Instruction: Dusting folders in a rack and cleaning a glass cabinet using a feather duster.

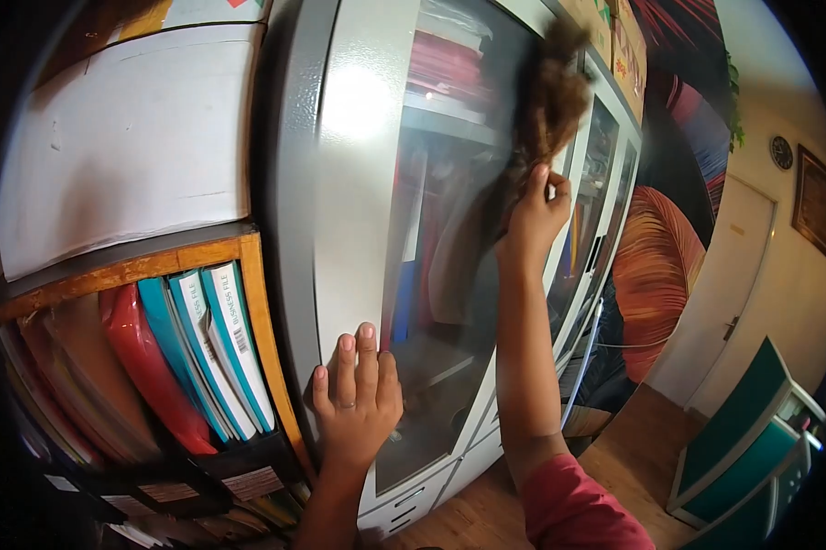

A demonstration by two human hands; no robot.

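Observation:
A tall grey and white metal cabinet with glass doors stands before me. My left hand rests flat on the frame of its near door, fingers spread, a ring on one finger. Raised on the right, my right hand grips a brown feather duster, which is blurred and lies against or just in front of the upper glass pane. Whether the duster touches the glass I cannot tell. Behind the glass are stacked pink papers and a blue binder.
On the left, a wooden-edged shelf holds folders and teal binders, with a white box on top. Cartons stand on the cabinet. At the right are green partitions and a door.

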